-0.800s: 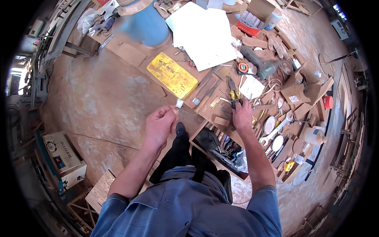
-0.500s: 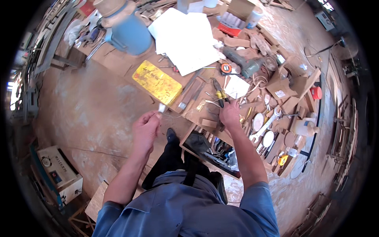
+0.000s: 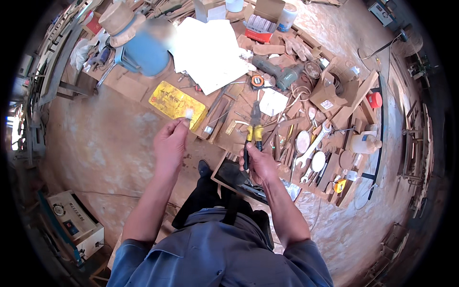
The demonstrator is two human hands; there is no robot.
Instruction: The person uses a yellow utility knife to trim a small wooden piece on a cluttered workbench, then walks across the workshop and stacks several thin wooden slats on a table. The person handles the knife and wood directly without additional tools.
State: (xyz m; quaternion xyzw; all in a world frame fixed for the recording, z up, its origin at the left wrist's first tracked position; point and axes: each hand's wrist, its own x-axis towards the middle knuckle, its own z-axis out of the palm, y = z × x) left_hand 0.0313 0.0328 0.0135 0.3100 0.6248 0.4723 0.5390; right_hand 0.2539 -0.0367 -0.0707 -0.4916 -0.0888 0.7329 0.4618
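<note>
Small white piece (image 3: 189, 113), partly hidden

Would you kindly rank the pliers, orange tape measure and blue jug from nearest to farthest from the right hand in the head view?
1. Pliers, held in the right hand.
2. Orange tape measure, beyond the pliers.
3. Blue jug, at the upper left.

A pretty creased blue-grey shirt (image 3: 205, 253) is being worn, with short sleeves (image 3: 306, 263), a small dark button (image 3: 219, 271) set on the front and what looks like a pocket edge (image 3: 167, 250) stitched on the left side. Forearms, left hand (image 3: 170, 142) and right hand (image 3: 262, 165) are all left bare. The look's rounded out by black trousers (image 3: 197, 201), a dark strap (image 3: 230, 211) at the waist and a dark shoe (image 3: 204, 168).
</note>
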